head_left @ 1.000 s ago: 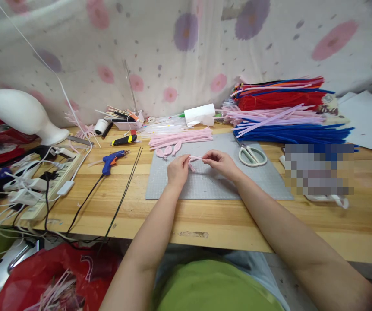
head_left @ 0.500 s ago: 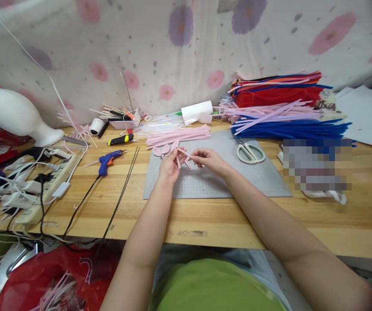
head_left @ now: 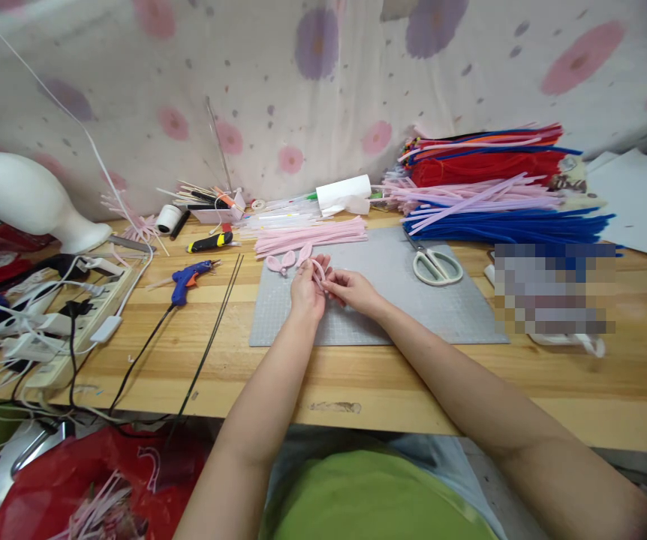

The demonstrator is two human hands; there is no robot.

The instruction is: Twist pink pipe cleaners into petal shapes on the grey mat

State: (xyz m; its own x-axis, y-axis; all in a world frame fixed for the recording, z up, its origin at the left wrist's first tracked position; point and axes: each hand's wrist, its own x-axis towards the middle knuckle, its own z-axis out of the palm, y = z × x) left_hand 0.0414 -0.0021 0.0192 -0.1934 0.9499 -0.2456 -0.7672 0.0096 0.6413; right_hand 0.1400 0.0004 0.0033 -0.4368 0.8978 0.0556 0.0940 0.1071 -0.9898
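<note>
Above the grey cutting mat, my left hand is closed on a pink pipe cleaner. The pipe cleaner bends in a curve between the two hands. My right hand pinches its other part, close beside the left fingers. A pink petal-like loop rises just above my left fingertips; whether it joins the held piece I cannot tell. Pink looped shapes lie on the mat's upper left corner. Behind the hands rests a bundle of pink pipe cleaners.
Scissors lie on the mat's right side. Blue pipe cleaners are piled behind them. To the left are a blue glue gun, thin dark rods, a yellow-black cutter and a power strip with tangled cords.
My left hand has shifted slightly right and my right hand slightly left, so they are closer together. The pink pipe cleaner, straighter and angled before, now curves between them.
</note>
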